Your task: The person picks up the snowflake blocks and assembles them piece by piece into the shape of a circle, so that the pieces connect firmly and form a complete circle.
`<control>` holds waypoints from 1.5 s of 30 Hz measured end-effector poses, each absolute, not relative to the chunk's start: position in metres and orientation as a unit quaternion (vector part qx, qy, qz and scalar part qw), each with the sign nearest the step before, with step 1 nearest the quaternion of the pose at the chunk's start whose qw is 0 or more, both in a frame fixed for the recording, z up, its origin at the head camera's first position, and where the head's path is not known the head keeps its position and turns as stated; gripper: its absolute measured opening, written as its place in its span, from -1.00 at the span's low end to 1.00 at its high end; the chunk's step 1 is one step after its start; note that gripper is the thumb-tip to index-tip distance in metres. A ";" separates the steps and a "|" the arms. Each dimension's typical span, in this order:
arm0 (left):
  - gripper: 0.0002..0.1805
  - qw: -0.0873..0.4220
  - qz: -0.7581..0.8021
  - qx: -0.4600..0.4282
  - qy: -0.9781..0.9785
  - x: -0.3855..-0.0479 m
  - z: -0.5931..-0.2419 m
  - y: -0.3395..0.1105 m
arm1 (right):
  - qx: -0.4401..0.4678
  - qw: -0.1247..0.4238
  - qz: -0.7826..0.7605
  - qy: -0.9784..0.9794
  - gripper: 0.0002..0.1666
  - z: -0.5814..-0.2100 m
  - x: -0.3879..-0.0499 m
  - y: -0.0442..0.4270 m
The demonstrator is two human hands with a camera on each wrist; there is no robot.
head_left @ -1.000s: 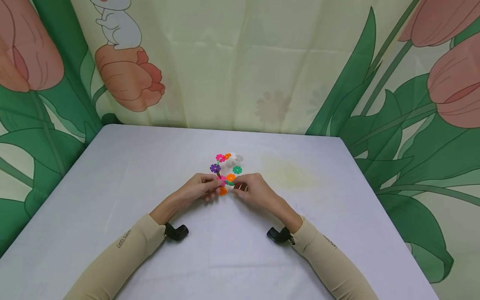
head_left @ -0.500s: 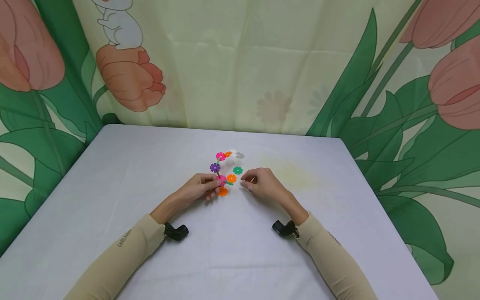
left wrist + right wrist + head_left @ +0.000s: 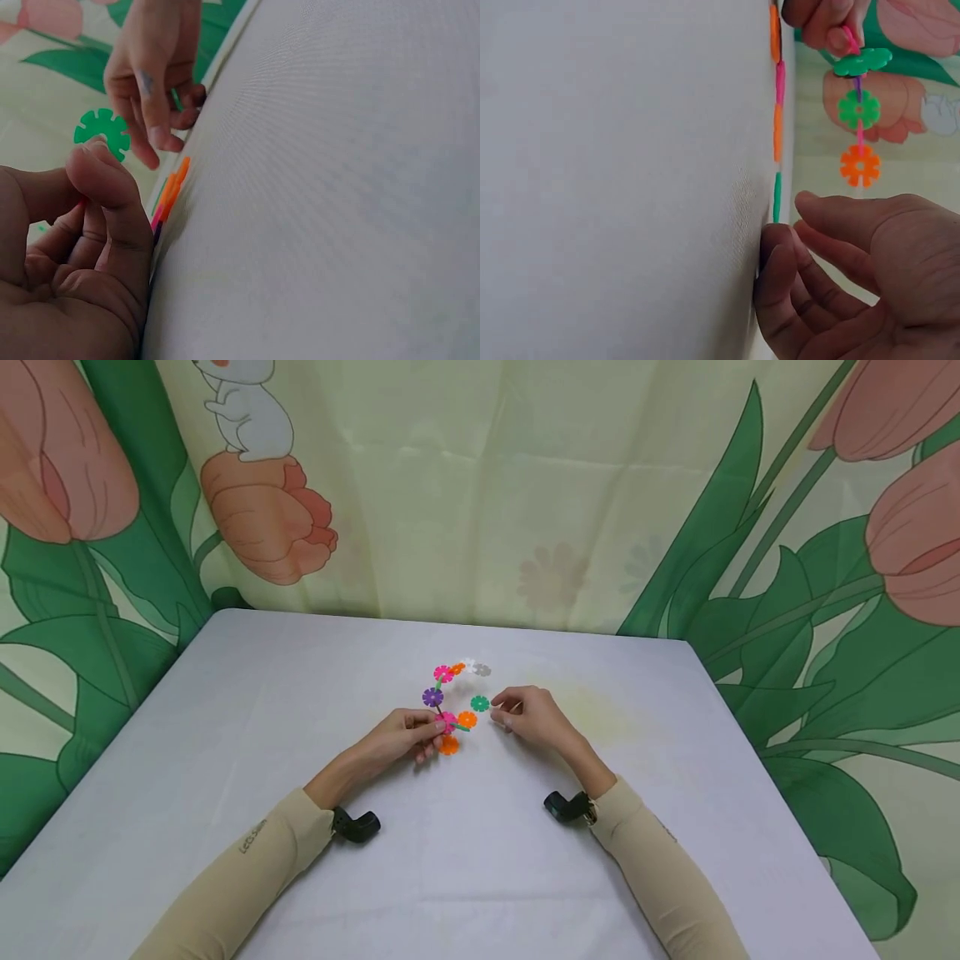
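Above the white table (image 3: 450, 860), the left hand (image 3: 405, 735) pinches the pink disc (image 3: 450, 718) of a chain (image 3: 432, 697), which is probably best kept steady, while the right hand (image 3: 531, 714), thumb and fingers apart, should take by its rim the green disc (image 3: 480, 703) just beside it.

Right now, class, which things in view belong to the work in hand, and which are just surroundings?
Belongs to the work:
- flower-disc chain, pinched by the left hand
- green disc, beside the right hand
- orange discs on the table

Surroundings:
- white table covering
- printed backdrop
- black wrist devices
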State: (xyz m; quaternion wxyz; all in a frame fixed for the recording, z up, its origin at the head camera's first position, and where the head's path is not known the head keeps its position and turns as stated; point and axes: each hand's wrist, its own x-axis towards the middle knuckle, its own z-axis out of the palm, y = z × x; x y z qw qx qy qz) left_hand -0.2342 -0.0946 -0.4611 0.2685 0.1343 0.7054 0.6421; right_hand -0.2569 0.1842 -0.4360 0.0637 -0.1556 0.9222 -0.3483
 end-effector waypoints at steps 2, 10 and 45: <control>-0.76 0.269 0.642 0.134 0.705 -0.233 -0.462 -0.095 | -0.155 0.060 -0.335 0.928 -0.69 -0.437 -0.261 0.181; -0.73 0.269 0.646 0.135 0.701 -0.232 -0.463 -0.095 | -0.166 0.060 -0.271 0.946 -0.54 -0.437 -0.275 0.166; -0.72 0.271 0.654 0.139 0.692 -0.232 -0.460 -0.095 | -0.084 0.237 -0.505 0.826 -0.75 -0.426 -0.238 0.187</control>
